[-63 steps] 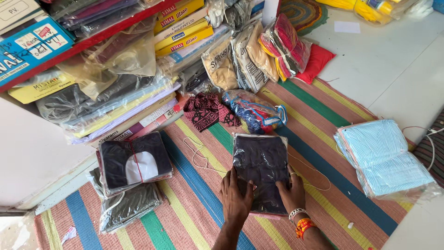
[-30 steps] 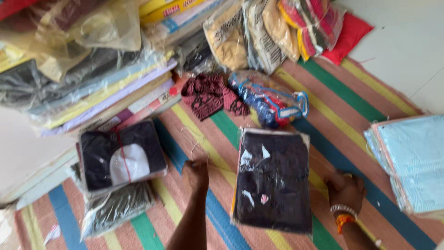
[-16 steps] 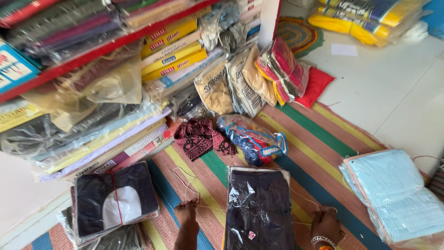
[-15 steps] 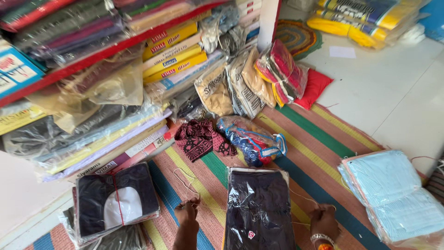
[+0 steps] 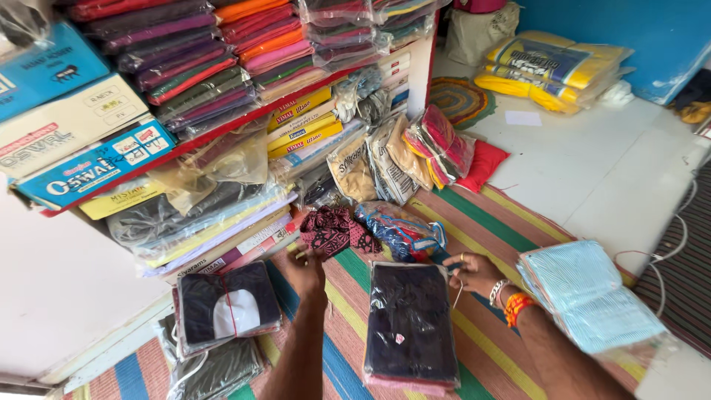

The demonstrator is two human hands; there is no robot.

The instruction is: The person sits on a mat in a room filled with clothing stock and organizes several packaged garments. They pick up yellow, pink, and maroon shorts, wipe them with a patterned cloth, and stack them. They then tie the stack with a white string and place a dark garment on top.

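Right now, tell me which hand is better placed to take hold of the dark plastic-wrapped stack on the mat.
Right. The right hand rests at the upper right corner of the dark stack, pinching a thin string. The left hand is farther left over the striped mat, nearer the maroon patterned cloth.

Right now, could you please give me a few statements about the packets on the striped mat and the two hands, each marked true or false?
1. The dark clothing packet lies flat on the striped mat. True.
2. The left hand rests on top of the dark clothing packet. False: it is off the packet's left side, nearer the maroon printed cloth.
3. The right hand is at the packet's upper right corner, pinching a thin string. True.
4. The light blue packet stack lies left of the dark packet. False: it lies to the right, beyond the right hand.
5. The tied dark bundle has a red string around it. True.
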